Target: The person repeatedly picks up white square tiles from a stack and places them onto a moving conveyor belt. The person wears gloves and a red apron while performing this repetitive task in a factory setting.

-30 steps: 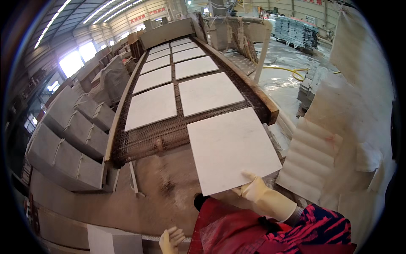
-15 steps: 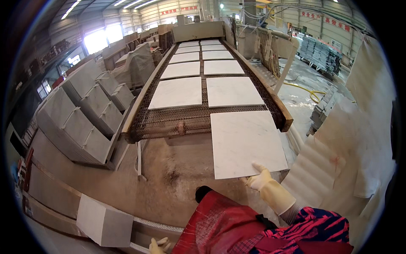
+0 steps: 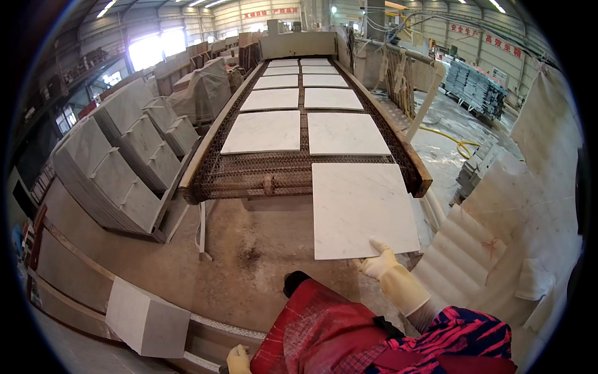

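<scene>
My right hand point(image 3: 381, 262), in a pale yellow rubber glove, grips the near edge of a large white marble tile point(image 3: 360, 207). The tile's far edge rests at the end of the mesh conveyor point(image 3: 268, 176) and its near part hangs out over the floor. My left hand point(image 3: 238, 360), also gloved, is low at the bottom edge beside my red apron; its fingers look curled and whether it holds anything is hidden. More white tiles point(image 3: 264, 131) lie in two rows on the conveyor behind.
Stacks of grey-white slabs point(image 3: 118, 168) lean on racks to the left. A single tile point(image 3: 148, 319) leans on a low frame at lower left. White slabs point(image 3: 498, 230) stand stacked at right. A yellow hose point(image 3: 458, 144) lies on the wet floor beyond.
The view has swung left and down across the frames. The tile in my right hand has slid further off the conveyor toward me. My left hand has dropped lower in view.
</scene>
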The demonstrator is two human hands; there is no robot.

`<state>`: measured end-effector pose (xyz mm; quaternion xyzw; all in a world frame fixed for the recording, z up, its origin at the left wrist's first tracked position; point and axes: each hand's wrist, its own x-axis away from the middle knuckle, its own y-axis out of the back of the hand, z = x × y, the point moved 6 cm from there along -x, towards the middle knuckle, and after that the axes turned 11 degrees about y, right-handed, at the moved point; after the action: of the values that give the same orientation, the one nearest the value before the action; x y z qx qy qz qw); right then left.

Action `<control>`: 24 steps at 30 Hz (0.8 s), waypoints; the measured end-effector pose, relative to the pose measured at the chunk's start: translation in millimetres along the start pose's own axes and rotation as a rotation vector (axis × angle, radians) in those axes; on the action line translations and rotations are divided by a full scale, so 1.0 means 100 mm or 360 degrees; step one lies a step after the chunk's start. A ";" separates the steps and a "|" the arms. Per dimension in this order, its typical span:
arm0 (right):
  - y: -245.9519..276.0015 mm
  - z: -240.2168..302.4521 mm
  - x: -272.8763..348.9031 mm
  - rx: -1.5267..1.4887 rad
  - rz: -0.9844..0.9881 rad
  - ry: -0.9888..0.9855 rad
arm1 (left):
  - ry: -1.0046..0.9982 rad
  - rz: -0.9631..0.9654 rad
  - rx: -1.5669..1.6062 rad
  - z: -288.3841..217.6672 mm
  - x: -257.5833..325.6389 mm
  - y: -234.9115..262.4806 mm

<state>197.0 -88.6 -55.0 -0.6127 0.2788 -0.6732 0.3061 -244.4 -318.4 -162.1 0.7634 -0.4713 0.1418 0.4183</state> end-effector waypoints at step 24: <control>0.04 0.01 -0.17 0.0022 0.0005 0.0124 | -0.0143 0.0142 -0.0407 0.11 -0.16 -0.21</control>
<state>199.7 -78.6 -68.9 -0.5834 0.2868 -0.6980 0.3004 -236.9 -312.9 -189.2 0.6877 -0.5371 0.0647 0.4841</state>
